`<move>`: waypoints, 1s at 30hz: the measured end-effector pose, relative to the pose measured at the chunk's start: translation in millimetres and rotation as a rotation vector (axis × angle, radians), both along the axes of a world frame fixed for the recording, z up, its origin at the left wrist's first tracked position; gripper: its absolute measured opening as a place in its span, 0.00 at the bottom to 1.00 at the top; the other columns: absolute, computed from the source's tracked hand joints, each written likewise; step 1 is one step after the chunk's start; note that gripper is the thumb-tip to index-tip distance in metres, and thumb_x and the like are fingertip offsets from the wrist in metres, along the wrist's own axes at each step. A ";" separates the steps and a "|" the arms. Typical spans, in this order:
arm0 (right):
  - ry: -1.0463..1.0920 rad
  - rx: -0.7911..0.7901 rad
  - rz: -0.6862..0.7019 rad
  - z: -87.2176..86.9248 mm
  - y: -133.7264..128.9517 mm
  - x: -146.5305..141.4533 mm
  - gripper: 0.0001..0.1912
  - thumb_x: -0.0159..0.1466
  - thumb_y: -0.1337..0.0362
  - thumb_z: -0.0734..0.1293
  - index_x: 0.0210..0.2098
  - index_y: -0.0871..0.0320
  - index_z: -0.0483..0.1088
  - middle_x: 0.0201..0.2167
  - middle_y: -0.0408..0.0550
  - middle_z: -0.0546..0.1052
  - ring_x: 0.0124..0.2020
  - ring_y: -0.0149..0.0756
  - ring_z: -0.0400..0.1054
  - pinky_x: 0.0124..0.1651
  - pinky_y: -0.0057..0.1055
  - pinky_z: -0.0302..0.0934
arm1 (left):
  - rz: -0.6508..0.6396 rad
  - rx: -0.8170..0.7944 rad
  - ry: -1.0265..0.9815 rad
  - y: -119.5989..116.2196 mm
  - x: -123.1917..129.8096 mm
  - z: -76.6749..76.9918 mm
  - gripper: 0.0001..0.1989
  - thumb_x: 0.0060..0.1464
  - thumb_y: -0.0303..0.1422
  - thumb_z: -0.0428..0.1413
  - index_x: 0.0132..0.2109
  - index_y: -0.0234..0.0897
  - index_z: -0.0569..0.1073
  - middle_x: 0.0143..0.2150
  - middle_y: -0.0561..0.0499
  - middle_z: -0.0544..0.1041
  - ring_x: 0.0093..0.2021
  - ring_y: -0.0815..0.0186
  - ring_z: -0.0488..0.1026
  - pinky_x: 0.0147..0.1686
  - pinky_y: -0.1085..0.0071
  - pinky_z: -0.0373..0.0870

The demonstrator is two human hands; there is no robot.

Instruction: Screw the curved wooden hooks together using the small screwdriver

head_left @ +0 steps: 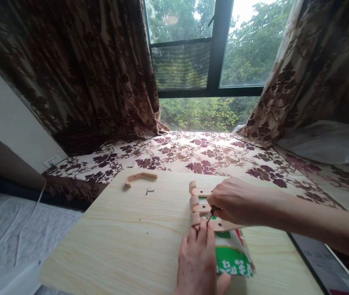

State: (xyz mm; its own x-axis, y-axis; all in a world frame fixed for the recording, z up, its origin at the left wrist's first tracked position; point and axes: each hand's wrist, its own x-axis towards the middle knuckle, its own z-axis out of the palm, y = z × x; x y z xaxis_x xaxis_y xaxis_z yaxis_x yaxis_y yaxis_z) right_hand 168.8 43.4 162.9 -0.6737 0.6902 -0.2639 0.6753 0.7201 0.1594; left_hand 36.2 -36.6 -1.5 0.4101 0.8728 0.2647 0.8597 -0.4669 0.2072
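“Patterned curtains (pixel 106 78) framed the window (pixel 215 61) at the top of the frame; below, a pale table (pixel 112 241) filled the bottom centre,” said one.

“Where were the wooden pieces?” asked the other.

“Three wooden pieces (pixel 199 209) lay in a row right of centre, overlapping a green-and-white packet (pixel 234 256); a loose bent piece (pixel 143 176) sat apart, left of centre.”

“And the person's fingers?”

“Right hand (pixel 231 200): curled around a screwdriver (pixel 213 210). Left hand (pixel 196 256): fingertips bunched at the lowest piece of the row, beside the shaft; whether they pinched anything could not be told.”

“How did the wood seem likely to handle?”

“Light, stiff and rather smooth, perhaps prone to splitting around the holes. Their flat arms looked the best hold, pressed down, clear of the screwdriver's tip.”
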 end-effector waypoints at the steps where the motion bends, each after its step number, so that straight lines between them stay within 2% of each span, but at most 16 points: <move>1: -0.003 0.003 -0.020 0.4 -0.5 -0.2 0.07 0.58 0.69 0.64 0.27 0.62 0.73 0.25 0.55 0.78 0.26 0.37 0.70 0.23 0.29 0.43 | -0.005 0.001 -0.004 -0.2 -0.2 -0.3 0.43 0.45 0.50 0.56 0.64 0.32 0.56 0.64 0.41 0.60 0.56 0.50 0.64 0.50 0.57 0.68; 4: 0.004 0.007 -0.026 2.6 -1.6 1.6 0.07 0.58 0.68 0.64 0.28 0.62 0.73 0.26 0.55 0.78 0.25 0.37 0.70 0.22 0.29 0.41 | 0.015 0.007 -0.013 -1.5 0.4 -1.8 0.43 0.44 0.48 0.57 0.64 0.34 0.56 0.64 0.43 0.61 0.56 0.51 0.64 0.50 0.58 0.68; 7: 0.041 0.037 0.064 2.4 -0.4 5.2 0.07 0.56 0.73 0.63 0.32 0.61 0.73 0.27 0.51 0.77 0.24 0.34 0.68 0.21 0.30 0.40 | 0.062 0.034 -0.022 -2.4 0.3 -2.9 0.42 0.43 0.46 0.59 0.64 0.37 0.57 0.64 0.45 0.61 0.57 0.51 0.63 0.51 0.58 0.67; 10: 0.067 0.065 0.138 0.2 2.6 5.9 0.07 0.57 0.73 0.63 0.30 0.60 0.72 0.27 0.50 0.76 0.23 0.31 0.64 0.21 0.30 0.42 | 0.035 0.022 -0.016 -1.8 -2.3 -2.0 0.41 0.44 0.46 0.58 0.64 0.37 0.58 0.64 0.45 0.60 0.58 0.50 0.63 0.52 0.58 0.66; 13: 0.051 0.069 0.104 -0.1 4.0 2.2 0.05 0.57 0.72 0.64 0.28 0.61 0.72 0.25 0.49 0.75 0.21 0.31 0.61 0.21 0.30 0.43 | -0.012 -0.011 -0.011 -0.6 -5.5 0.3 0.41 0.46 0.47 0.57 0.64 0.37 0.56 0.65 0.44 0.59 0.58 0.50 0.63 0.53 0.58 0.66; 17: 0.043 0.081 0.046 2.0 2.4 -3.5 0.04 0.56 0.70 0.65 0.26 0.61 0.72 0.21 0.48 0.71 0.19 0.29 0.56 0.22 0.30 0.45 | -0.009 -0.015 -0.006 0.5 -6.7 2.9 0.41 0.47 0.48 0.56 0.64 0.35 0.56 0.65 0.44 0.59 0.58 0.50 0.63 0.53 0.57 0.66; 23: 0.087 0.034 0.124 5.0 0.4 -5.6 0.06 0.56 0.71 0.63 0.29 0.57 0.71 0.21 0.45 0.72 0.18 0.29 0.50 0.21 0.30 0.39 | -0.010 -0.008 -0.012 0.0 -3.9 3.7 0.41 0.47 0.49 0.56 0.64 0.34 0.57 0.64 0.42 0.61 0.58 0.49 0.63 0.52 0.58 0.67; 27: 0.081 0.017 0.110 9.5 -1.8 -6.8 0.07 0.59 0.69 0.62 0.29 0.58 0.71 0.22 0.46 0.72 0.19 0.29 0.53 0.22 0.31 0.40 | 0.016 -0.020 -0.019 0.1 -1.7 2.0 0.41 0.45 0.48 0.58 0.63 0.34 0.59 0.64 0.43 0.61 0.58 0.49 0.63 0.53 0.58 0.67; 30: 0.072 0.002 0.097 11.1 -3.4 -6.8 0.05 0.57 0.70 0.63 0.31 0.59 0.72 0.23 0.47 0.73 0.21 0.30 0.58 0.22 0.30 0.41 | 0.017 -0.091 -0.023 2.7 -3.8 3.7 0.43 0.43 0.49 0.58 0.63 0.35 0.58 0.65 0.43 0.60 0.59 0.49 0.62 0.54 0.56 0.65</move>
State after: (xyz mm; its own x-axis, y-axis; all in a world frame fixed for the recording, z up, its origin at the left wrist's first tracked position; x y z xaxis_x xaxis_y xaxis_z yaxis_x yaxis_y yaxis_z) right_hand 162.0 39.9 174.0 -0.7545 0.6214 -0.2109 0.6124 0.7823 0.1142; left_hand 32.4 -33.9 2.1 0.3898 0.9005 0.1929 0.8619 -0.4305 0.2681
